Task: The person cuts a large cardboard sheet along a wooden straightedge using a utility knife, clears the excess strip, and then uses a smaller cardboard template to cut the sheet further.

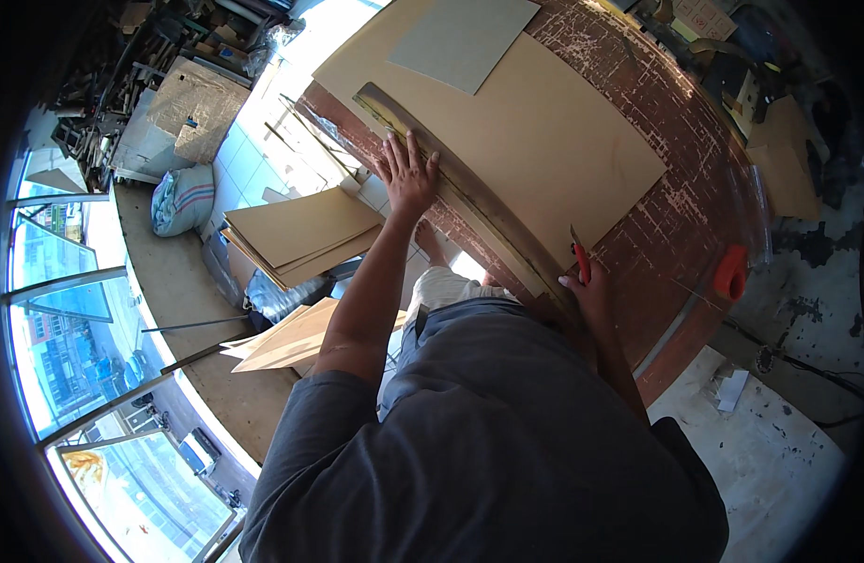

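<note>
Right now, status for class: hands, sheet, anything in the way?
Left hand flat on long bar; right hand gripping red-handled tool. Bar along near edge of brown sheet. Grey sheet atop, clear of bar.

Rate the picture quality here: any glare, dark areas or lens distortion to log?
Head view: glare bleaches parts of the tiled floor and the windows; head view: the table edge bows and the corners go black; head view: the left hand looks reasonably sharp, the grey shirt dim.

The scuffed reddish-brown table (699, 183) carries a large tan sheet (554, 141); a red ring (727, 265) sits at its right edge.
</note>
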`<move>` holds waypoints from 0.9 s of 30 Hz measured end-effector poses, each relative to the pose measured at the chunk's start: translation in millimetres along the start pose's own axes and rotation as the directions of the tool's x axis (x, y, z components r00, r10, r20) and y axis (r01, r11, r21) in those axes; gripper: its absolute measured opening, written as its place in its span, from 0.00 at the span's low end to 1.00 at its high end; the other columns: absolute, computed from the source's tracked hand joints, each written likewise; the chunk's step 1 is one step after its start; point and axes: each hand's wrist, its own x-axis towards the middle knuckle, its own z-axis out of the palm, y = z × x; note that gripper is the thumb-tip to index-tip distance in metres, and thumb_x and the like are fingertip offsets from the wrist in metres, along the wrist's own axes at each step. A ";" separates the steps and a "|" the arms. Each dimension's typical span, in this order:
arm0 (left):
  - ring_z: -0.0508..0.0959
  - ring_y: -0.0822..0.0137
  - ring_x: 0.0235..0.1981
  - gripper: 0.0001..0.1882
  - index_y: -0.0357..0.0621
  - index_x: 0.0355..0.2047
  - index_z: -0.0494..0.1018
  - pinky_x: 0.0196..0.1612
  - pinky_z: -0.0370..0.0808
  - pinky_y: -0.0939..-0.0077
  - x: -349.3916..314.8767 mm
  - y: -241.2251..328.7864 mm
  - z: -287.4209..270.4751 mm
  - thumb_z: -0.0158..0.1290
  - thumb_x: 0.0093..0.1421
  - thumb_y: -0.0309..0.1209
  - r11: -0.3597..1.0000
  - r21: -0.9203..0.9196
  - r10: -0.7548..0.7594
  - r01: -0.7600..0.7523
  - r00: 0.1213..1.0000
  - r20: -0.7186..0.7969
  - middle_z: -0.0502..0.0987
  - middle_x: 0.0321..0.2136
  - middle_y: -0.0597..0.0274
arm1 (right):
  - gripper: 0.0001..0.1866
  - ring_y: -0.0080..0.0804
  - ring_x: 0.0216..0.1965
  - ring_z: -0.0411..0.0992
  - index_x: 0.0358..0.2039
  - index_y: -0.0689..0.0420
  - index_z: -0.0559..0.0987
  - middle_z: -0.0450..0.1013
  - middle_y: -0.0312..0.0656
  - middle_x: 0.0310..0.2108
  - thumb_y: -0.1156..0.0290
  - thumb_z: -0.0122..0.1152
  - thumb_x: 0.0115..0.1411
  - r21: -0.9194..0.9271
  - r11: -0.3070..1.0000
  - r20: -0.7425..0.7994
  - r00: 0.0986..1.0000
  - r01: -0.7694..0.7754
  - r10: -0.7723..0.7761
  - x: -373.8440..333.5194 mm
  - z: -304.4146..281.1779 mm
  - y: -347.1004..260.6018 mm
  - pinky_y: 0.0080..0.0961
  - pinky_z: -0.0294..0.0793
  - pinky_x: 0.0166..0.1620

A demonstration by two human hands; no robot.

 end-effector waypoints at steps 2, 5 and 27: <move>0.39 0.44 0.75 0.40 0.47 0.74 0.45 0.72 0.32 0.39 -0.2 -0.6 1.1 0.30 0.71 0.59 1.000 -0.001 0.013 -0.013 1.000 -0.027 0.39 0.74 0.39 | 0.25 0.33 0.27 0.64 0.43 0.62 0.77 0.65 0.39 0.24 0.69 0.78 0.47 0.008 1.000 -0.009 1.000 0.024 -0.024 -0.8 -0.4 -0.9 0.34 0.69 0.35; 0.39 0.44 0.75 0.40 0.47 0.74 0.45 0.72 0.32 0.39 -1.9 -0.7 2.8 0.30 0.71 0.59 1.000 -0.004 0.014 -0.014 1.000 -0.021 0.39 0.74 0.39 | 0.24 0.33 0.26 0.64 0.42 0.62 0.77 0.64 0.39 0.24 0.68 0.78 0.47 -0.008 1.000 -0.024 1.000 0.020 -0.020 -0.9 1.2 4.7 0.33 0.68 0.35; 0.37 0.37 0.74 0.62 0.41 0.74 0.42 0.70 0.35 0.35 -15.3 18.4 -27.6 0.55 0.53 0.70 0.993 0.095 0.058 -0.075 0.983 0.177 0.37 0.73 0.34 | 0.29 0.41 0.33 0.76 0.48 0.61 0.77 0.77 0.50 0.32 0.67 0.79 0.45 -0.058 0.998 -0.037 0.999 -0.004 0.002 -4.1 -1.2 -1.1 0.37 0.73 0.40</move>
